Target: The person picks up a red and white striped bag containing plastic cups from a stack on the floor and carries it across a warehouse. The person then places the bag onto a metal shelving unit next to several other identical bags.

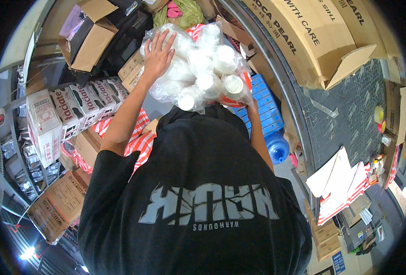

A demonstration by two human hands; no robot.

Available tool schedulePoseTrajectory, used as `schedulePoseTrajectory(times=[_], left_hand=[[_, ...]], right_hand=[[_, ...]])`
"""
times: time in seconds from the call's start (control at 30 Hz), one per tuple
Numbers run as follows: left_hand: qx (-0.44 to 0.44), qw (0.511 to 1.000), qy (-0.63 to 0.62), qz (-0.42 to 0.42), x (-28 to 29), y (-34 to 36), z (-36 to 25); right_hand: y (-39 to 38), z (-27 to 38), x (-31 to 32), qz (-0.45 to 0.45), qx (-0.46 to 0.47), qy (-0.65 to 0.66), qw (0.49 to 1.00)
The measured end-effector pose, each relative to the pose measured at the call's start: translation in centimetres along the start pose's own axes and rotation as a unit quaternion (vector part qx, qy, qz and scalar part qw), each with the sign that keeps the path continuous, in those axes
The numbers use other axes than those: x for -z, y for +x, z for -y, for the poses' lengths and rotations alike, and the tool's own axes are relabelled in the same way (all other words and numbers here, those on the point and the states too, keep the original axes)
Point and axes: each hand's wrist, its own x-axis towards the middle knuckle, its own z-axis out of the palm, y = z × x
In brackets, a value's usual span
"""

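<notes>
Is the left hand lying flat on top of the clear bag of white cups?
Yes, the left hand lies spread, palm down, on the clear bag of white cups.

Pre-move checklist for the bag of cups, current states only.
1. Left hand flat on the clear plastic bag of white cups: ok.
2. Right hand supporting the bag from below: cannot tell, mostly hidden.
3. Bag closed, cups contained: cannot tell.
4. Cups stacked in sleeves, none loose outside: ok.
5. Floor ahead free: not ok; blue crate, blue water jug and cardboard boxes crowd it.
</notes>
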Motion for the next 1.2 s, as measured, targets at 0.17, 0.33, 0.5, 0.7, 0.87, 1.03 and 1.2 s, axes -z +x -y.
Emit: schedulePoseTrajectory(times=[0.17,0.33,0.5,0.7,0.87,1.03,1.2], left_hand=[[-0.004,1.000,-0.005,-0.002,-0.2,0.3,0.1],[-0.012,1.000,-0.008,-0.017,-0.8,1.2,0.9],[-0.010,0.999,-0.002,-0.030,-1.7,3.6,1.6],[-0.014,0.999,0.002,-0.033,-2.1,4.7,1.6],[-0.021,0.999,-0.009,-0.041,-2.0,4.4,1.3],[-0.013,0.999,-0.013,-0.043,-1.7,3.5,1.1],[-0.012,0.999,-0.018,-0.050,-1.5,3.0,1.1]], right_hand=[[0.1,-0.2,0.1,-0.014,-0.007,0.012,1.000],[-0.3,1.9,-0.3,-0.028,-0.016,-0.035,0.999],[1.3,3.5,-0.9,-0.009,-0.013,0.027,1.000],[3.4,2.7,0.7,0.067,0.020,0.012,0.998],[4.8,0.2,1.9,0.030,-0.009,-0.031,0.999],[3.8,0.4,1.3,0.040,0.014,-0.011,0.999],[2.1,2.4,-0.2,0.010,-0.012,0.039,0.999]])
